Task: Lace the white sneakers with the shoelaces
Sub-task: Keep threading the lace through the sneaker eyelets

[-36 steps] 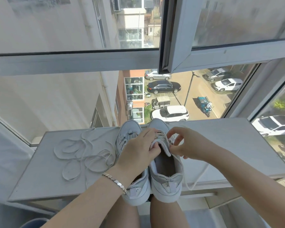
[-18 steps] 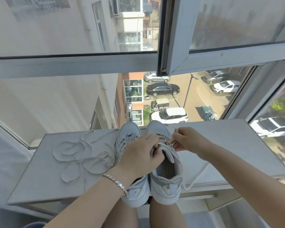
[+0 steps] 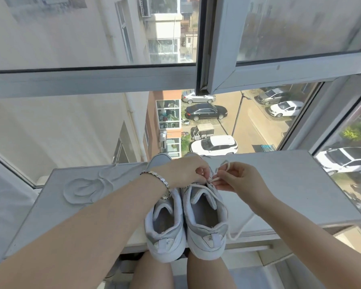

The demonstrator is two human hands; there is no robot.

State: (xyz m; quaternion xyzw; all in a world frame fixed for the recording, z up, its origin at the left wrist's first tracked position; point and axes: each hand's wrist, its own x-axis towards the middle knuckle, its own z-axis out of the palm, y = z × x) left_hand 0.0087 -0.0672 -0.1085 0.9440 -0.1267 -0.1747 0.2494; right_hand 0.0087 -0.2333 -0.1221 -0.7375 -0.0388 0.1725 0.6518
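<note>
threading: head view; judging by where the hands meet, the step is feeding a lace end through an eyelet of the right sneaker [image 3: 204,215].
sneakers: the pair stands side by side at the near edge of the counter [image 3: 290,184], heels toward the person and overhanging it; the left sneaker [image 3: 165,222] shows no lace that i can see.
left hand [image 3: 186,172]: reaches across the left sneaker, fingers curled, pinching the eyelet edge of the right sneaker.
right hand [image 3: 240,180]: pinches the shoelace [image 3: 224,164] close to its tip, just right of the eyelets, with a small loop standing up on the far side of the fingers.
lace tail: trails down the right side of that shoe and hangs off the near edge of the counter.
spare shoelace [image 3: 86,188]: coiled on the left of the counter, well apart from the shoes.
doing it well: hold the flap taut so the hole stays open, grip right at the tip, push straight through, then draw the slack flat and untwisted.
risk: the hanging tail could snag or drag the shoe nearer the edge.
</note>
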